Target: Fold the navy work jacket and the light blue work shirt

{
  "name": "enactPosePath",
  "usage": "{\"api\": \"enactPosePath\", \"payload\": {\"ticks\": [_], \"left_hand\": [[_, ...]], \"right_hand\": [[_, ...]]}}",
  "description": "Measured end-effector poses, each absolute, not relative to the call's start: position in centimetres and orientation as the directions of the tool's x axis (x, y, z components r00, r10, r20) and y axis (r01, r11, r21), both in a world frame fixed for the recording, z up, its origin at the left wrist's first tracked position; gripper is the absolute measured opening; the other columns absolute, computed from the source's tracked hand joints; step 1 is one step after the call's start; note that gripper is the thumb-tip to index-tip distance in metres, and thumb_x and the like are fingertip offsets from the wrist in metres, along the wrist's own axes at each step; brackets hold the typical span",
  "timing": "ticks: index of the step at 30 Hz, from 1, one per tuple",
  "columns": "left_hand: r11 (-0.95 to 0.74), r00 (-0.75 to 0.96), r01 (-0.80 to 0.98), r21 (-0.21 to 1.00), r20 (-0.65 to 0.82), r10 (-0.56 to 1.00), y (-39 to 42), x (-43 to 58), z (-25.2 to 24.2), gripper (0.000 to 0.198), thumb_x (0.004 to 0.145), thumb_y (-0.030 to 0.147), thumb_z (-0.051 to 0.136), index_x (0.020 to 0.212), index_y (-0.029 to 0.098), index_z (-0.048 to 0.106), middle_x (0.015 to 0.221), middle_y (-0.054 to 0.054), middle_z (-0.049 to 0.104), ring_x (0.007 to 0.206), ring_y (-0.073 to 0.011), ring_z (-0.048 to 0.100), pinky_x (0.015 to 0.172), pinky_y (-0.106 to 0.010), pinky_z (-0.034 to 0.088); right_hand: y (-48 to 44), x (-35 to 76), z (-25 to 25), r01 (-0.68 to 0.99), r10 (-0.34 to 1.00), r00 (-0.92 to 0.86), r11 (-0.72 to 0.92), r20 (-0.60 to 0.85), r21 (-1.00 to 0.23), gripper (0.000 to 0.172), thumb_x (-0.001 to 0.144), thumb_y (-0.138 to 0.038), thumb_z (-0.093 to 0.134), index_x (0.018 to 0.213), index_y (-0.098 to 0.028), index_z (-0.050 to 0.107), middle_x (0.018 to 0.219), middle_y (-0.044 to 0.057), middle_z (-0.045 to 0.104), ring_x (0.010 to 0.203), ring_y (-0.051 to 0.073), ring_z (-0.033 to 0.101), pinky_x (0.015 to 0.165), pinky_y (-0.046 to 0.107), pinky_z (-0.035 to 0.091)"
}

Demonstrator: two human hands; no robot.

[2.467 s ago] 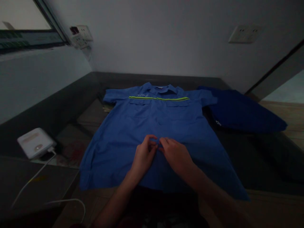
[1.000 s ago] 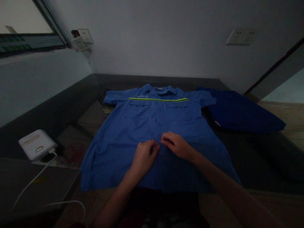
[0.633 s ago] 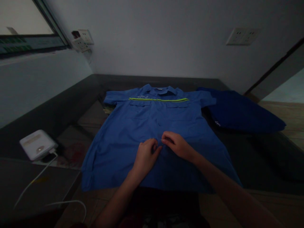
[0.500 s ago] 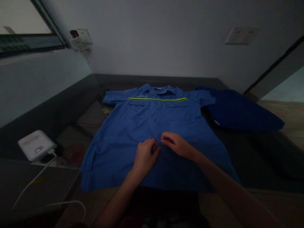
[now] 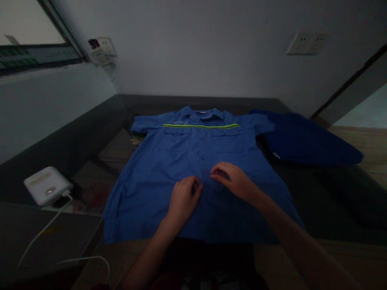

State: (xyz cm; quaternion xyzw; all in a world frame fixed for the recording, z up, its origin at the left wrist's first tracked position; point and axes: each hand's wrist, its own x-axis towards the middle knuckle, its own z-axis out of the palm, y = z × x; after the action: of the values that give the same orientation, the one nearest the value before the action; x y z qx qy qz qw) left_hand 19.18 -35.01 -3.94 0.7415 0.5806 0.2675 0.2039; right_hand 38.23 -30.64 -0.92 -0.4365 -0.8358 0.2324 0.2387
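A blue short-sleeved work shirt (image 5: 145,189) lies spread front up, collar at the far side, with a yellow-green stripe across the chest and two flap pockets. Low on its button front, my left hand (image 5: 185,196) is closed in a pinch at the placket (image 5: 203,201), gripping the cloth. My right hand (image 5: 234,181) hovers just right of the placket, slightly farther up. Its thumb and fingers are curled with their tips close together; whether anything is between them is too dark to see. A button (image 5: 202,158) shows above the hands.
Dark blue folded cloth (image 5: 308,141) lies by the right sleeve on the dark tabletop (image 5: 317,209). To the left sits a white box-shaped device (image 5: 47,185) with a white cable (image 5: 39,237). Wall sockets (image 5: 308,43) are at the back; a window (image 5: 33,24) is at the upper left.
My right hand has shifted a little to the right and away from me, widening the gap to my left hand. The left hand and the shirt have hardly moved.
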Motion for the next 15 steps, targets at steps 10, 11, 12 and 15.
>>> {"api": "enactPosePath", "payload": {"ticks": [10, 11, 12, 15], "left_hand": [[-0.448, 0.400, 0.797, 0.406, 0.200, 0.894, -36.9, 17.8, -5.2, 0.052, 0.090, 0.026, 0.051, 0.139, 0.022, 0.035, 0.143, -0.010, 0.043, 0.135, -0.0262, 0.034, 0.110, -0.047, 0.030], [-0.451, 0.415, 0.812, 0.370, 0.177, 0.893, -37.0, 17.7, -5.4, 0.053, 0.090, 0.028, 0.051, 0.141, 0.022, 0.034, 0.145, -0.009, 0.041, 0.136, -0.0266, 0.032, 0.110, -0.048, 0.030], [-0.453, 0.423, 0.827, 0.333, 0.163, 0.892, -37.1, 17.6, -5.4, 0.054, 0.091, 0.029, 0.050, 0.141, 0.023, 0.034, 0.147, -0.010, 0.038, 0.137, -0.0269, 0.031, 0.110, -0.048, 0.030], [-0.461, 0.436, 0.854, 0.240, 0.152, 0.887, -37.2, 17.6, -5.3, 0.053, 0.091, 0.031, 0.051, 0.141, 0.021, 0.036, 0.152, -0.011, 0.030, 0.139, -0.0279, 0.027, 0.111, -0.048, 0.030]], "right_hand": [[-36.0, 41.6, -5.4, 0.849, 0.879, -0.456, 0.476, 0.138, -0.227, 0.054, 0.088, -0.040, 0.057, 0.139, -0.030, 0.042, 0.147, 0.008, 0.039, 0.136, 0.030, 0.032, 0.106, 0.057, 0.030], [-36.4, 41.5, -5.9, 0.859, 0.884, -0.447, 0.467, 0.139, -0.210, 0.054, 0.089, -0.042, 0.054, 0.140, -0.031, 0.040, 0.148, 0.007, 0.038, 0.136, 0.030, 0.030, 0.107, 0.058, 0.029], [-36.6, 41.5, -6.3, 0.866, 0.887, -0.438, 0.460, 0.144, -0.197, 0.053, 0.090, -0.043, 0.051, 0.141, -0.031, 0.039, 0.149, 0.006, 0.036, 0.137, 0.030, 0.029, 0.107, 0.058, 0.028], [-37.0, 41.4, -6.7, 0.873, 0.891, -0.425, 0.451, 0.162, -0.186, 0.051, 0.093, -0.044, 0.046, 0.141, -0.031, 0.038, 0.150, 0.005, 0.034, 0.138, 0.030, 0.027, 0.108, 0.058, 0.027]]}}
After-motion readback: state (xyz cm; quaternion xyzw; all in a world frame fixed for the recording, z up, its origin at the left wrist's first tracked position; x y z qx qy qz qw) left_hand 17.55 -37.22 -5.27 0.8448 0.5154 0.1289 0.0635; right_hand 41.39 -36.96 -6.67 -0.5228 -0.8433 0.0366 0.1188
